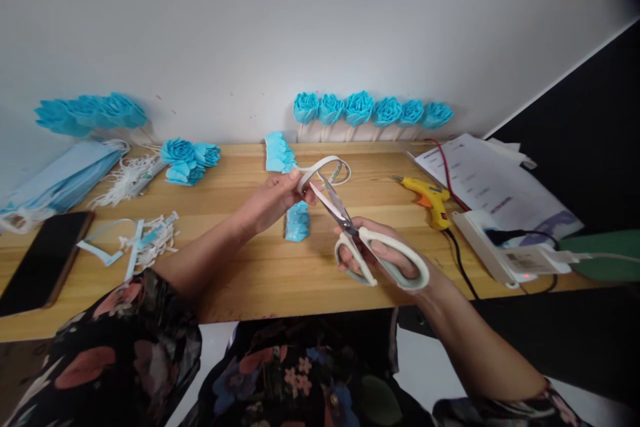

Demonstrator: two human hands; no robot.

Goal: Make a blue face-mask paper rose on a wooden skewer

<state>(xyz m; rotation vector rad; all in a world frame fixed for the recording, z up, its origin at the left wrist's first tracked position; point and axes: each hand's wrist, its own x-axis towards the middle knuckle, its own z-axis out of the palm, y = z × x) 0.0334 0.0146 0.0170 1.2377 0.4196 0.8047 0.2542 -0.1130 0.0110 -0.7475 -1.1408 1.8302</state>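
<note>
My left hand (278, 199) pinches one end of a white strip (325, 167) that loops away over the wooden table (225, 287). My right hand (385, 255) grips white-handled scissors (370, 247); their open blades reach up to the strip right beside my left fingertips. A small stack of folded blue pieces (298, 221) lies on the table just below my left hand. A second stack of blue pieces (279, 152) sits behind the strip.
Blue paper roses (373, 110) line the wall; more roses (189, 160) and blue sheets (60, 180) lie left. White and blue scraps (145, 240) and a phone (45, 260) sit front left. A yellow glue gun (429, 199), power strip (505, 255) and papers (490, 180) are right.
</note>
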